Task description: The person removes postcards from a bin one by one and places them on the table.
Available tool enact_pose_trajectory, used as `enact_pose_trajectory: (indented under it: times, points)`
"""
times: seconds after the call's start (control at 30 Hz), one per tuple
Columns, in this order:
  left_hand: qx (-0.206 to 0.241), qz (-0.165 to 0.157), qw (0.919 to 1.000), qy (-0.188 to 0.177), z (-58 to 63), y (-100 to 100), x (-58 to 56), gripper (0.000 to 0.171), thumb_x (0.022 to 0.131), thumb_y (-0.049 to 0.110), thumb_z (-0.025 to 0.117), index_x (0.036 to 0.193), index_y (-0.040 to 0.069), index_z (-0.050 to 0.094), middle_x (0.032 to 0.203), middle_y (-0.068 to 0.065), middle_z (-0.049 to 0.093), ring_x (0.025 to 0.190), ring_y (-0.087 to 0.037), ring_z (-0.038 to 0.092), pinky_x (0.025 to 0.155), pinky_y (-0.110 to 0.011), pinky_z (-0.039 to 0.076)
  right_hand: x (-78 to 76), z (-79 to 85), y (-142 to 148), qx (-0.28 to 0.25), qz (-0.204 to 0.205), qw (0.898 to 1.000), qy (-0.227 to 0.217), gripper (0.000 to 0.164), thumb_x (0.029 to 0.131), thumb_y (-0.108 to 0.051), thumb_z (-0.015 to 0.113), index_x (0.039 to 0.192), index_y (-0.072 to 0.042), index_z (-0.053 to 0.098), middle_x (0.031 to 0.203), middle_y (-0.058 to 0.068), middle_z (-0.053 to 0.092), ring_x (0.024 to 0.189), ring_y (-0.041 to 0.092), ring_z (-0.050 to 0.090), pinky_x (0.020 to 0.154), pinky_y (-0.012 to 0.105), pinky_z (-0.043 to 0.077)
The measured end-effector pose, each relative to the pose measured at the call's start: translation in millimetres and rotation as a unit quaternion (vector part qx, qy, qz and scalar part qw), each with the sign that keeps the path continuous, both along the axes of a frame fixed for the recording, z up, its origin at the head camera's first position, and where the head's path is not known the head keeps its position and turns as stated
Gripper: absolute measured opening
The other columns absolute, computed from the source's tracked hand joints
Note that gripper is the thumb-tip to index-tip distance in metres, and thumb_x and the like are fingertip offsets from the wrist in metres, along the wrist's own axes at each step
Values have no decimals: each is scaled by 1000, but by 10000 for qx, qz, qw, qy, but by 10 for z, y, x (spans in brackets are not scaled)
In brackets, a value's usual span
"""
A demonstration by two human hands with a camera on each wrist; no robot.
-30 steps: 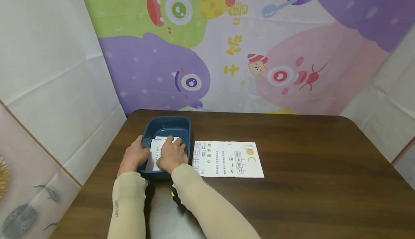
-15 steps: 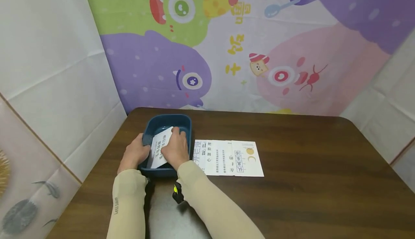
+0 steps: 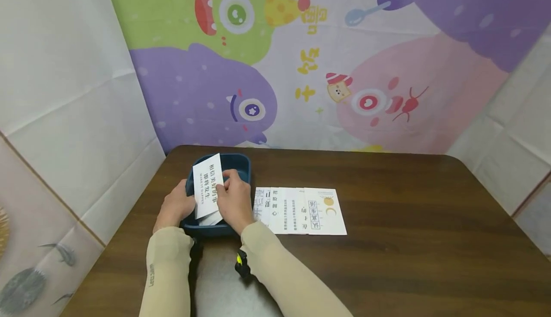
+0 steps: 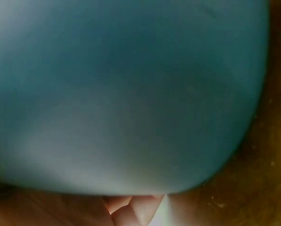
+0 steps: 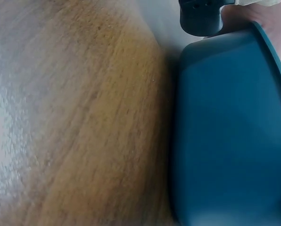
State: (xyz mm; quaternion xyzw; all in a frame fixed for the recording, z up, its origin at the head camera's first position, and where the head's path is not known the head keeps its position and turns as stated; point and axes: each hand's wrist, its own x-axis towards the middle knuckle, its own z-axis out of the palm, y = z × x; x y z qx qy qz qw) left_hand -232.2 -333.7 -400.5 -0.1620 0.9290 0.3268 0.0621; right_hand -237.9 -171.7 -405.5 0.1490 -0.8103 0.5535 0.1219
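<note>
My right hand [image 3: 234, 200] pinches a white card [image 3: 206, 183] printed with dark Chinese characters, raised at a tilt over a dark blue tray [image 3: 243, 164]. Under it, part of another white card [image 3: 211, 218] shows inside the tray. My left hand [image 3: 176, 207] grips the tray's left wall, thumb over the rim. In the left wrist view the tray's outer side [image 4: 131, 94] fills most of the picture, with some fingers [image 4: 140, 209] at the bottom. The right wrist view has the tray's wall [image 5: 235, 127] beside the wood; the card is out of sight there.
Several printed white cards [image 3: 325, 212] lie in an overlapping row on the brown wooden table [image 3: 409, 240], just right of the tray. A grey surface [image 3: 228, 283] lies between the forearms. Behind the table hangs a cartoon cloth [image 3: 297, 130].
My right hand has taken hold of the printed card and lifted it up from the stack in the tray, tilting it. The left hand stays at the tray's left side.
</note>
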Motion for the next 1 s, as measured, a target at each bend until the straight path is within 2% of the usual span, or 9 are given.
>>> enact_pose_trajectory:
  times: [0.2,0.37,0.5,0.6,0.77,1.0]
  points:
    - [1,-32,10000,-30,-8,-9,8,57,99,23,42,149,3,23,148,-34,36,122,-52,42,100,-70,37,1,-41,3,-270,-121,9995,123,8,97,-15,58,102,-11,54,79,-1,59,69,9,57,60,24,48]
    - [42,-14,10000,-16,-7,-9,11,55,99,18,40,149,3,23,147,-34,36,122,-52,42,99,-70,38,1,-42,5,-519,-224,9982,212,7,99,-16,53,103,-11,50,81,2,61,70,11,57,61,25,48]
    - [30,21,10000,-43,-2,-8,6,60,99,16,41,152,2,18,150,-35,32,129,-54,37,102,-71,35,5,-45,2,-629,-301,9972,287,8,100,-18,51,104,-12,48,79,1,60,69,12,56,61,26,48]
    - [37,69,9999,-92,-3,-2,0,62,99,16,41,153,2,15,151,-36,30,130,-55,35,103,-71,34,22,-45,1,-431,-274,9983,288,9,101,-20,50,105,-13,46,73,0,58,64,12,55,56,25,45]
    - [111,134,9998,-95,-7,12,-2,60,100,17,41,153,5,17,150,-35,33,126,-52,40,100,-69,39,49,-37,-5,-40,-252,9993,273,10,102,-23,48,106,-14,44,68,-1,55,57,11,53,49,24,40]
    - [201,147,9996,-128,-14,-3,-4,59,100,18,41,153,6,19,149,-33,35,125,-51,41,99,-69,39,80,-31,-39,457,-435,9976,279,9,101,-25,48,103,-17,47,77,-1,58,65,12,56,51,27,45]
